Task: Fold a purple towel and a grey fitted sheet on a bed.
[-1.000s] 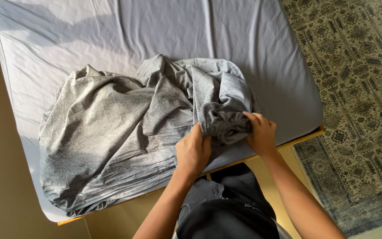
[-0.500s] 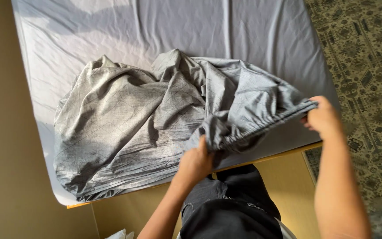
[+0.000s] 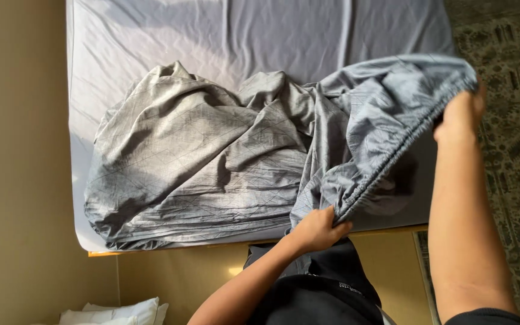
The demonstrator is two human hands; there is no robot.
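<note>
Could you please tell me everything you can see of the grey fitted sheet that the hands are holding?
The grey fitted sheet looks like soft woven cloth with a faint line pattern and a gathered elastic hem. Most of it lies crumpled in a heap on the bed. Its right part is lifted, the hem stretched taut between the left hand, near the bed's edge, and the raised right hand.

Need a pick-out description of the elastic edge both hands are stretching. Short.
Start at the bed covered by a smooth pale sheet; a crumpled grey fitted sheet lies heaped on its near half. Along that sheet's right side, the gathered elastic hem runs taut from the left hand up to the raised right hand. It is the only puckered, ruffled edge lifted off the bed.
</note>
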